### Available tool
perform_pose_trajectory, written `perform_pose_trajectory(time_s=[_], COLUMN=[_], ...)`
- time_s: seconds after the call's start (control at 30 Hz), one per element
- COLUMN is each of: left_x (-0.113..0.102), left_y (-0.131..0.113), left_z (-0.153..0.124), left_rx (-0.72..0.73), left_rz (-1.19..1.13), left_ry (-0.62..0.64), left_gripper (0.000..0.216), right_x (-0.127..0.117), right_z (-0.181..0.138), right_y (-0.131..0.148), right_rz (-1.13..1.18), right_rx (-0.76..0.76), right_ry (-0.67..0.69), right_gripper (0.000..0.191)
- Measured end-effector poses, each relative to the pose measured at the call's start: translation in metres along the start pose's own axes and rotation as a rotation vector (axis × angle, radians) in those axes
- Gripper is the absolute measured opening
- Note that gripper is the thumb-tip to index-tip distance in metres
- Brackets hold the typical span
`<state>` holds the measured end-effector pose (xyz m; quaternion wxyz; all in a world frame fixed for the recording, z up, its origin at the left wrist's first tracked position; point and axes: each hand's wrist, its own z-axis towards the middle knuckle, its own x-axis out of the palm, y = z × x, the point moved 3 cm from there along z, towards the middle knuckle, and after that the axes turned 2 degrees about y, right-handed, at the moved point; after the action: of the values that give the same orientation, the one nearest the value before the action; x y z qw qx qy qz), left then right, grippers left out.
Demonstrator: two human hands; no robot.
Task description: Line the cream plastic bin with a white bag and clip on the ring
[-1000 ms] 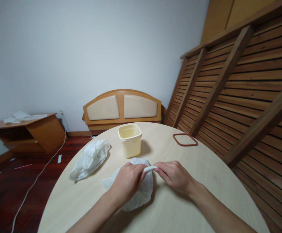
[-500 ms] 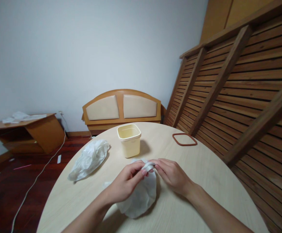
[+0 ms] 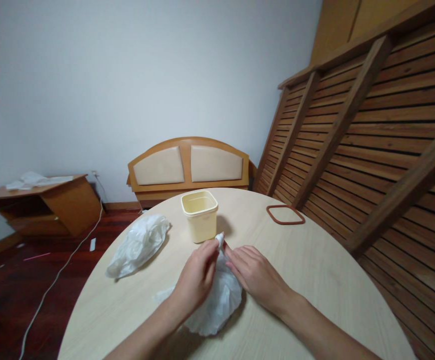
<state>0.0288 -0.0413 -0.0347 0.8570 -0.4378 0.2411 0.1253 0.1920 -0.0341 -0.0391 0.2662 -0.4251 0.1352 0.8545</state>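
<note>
A white plastic bag (image 3: 221,305) rests on the table in front of me, its top gathered and twisted. My left hand (image 3: 198,270) is closed on the twisted top, pinching it between thumb and fingers. On the other side of the twist, my right hand (image 3: 253,275) has its fingers pressed against the bag's neck. Just beyond both hands stands a cream-yellow square tub (image 3: 201,222), uncovered at the top. What the bag contains cannot be seen.
On the round wooden table (image 3: 315,300), another crumpled white plastic bag (image 3: 140,245) lies to the left. A reddish-brown rounded-square ring (image 3: 285,223) lies at the right. Slatted wooden panels (image 3: 371,150) lean beyond the table's right edge. A white cable (image 3: 58,275) crosses the floor.
My left hand has turned upward and the bag's gathered top now points up, slightly farther left and away from me. The right hand's fingers have moved a little down its neck.
</note>
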Motion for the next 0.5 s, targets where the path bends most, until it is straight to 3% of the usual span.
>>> perform_pose_trajectory(time_s=[0.1,0.2,0.4,0.5], left_x=[-0.001,-0.003,-0.006,-0.009], left_y=[0.003,0.002,-0.011,-0.015], left_z=[0.0,0.002,0.005,0.004], left_rx=[-0.095,-0.197,-0.252,-0.243], left_rz=[-0.119,-0.279,-0.564,-0.628], left_ry=[-0.061,-0.069,0.102,0.143], left_gripper=[0.037,0.04,0.051,0.05], right_x=[0.003,0.006,0.009,0.009], right_z=[0.0,0.0,-0.003,-0.005], right_y=[0.001,0.001,-0.002,-0.01], right_rz=[-0.006,-0.022,-0.047,-0.067], right_rx=[-0.015,0.003,-0.02,0.053], right_ry=[0.022,0.055,0.077,0.065], right_gripper=[0.036,0.025,0.013,0.012])
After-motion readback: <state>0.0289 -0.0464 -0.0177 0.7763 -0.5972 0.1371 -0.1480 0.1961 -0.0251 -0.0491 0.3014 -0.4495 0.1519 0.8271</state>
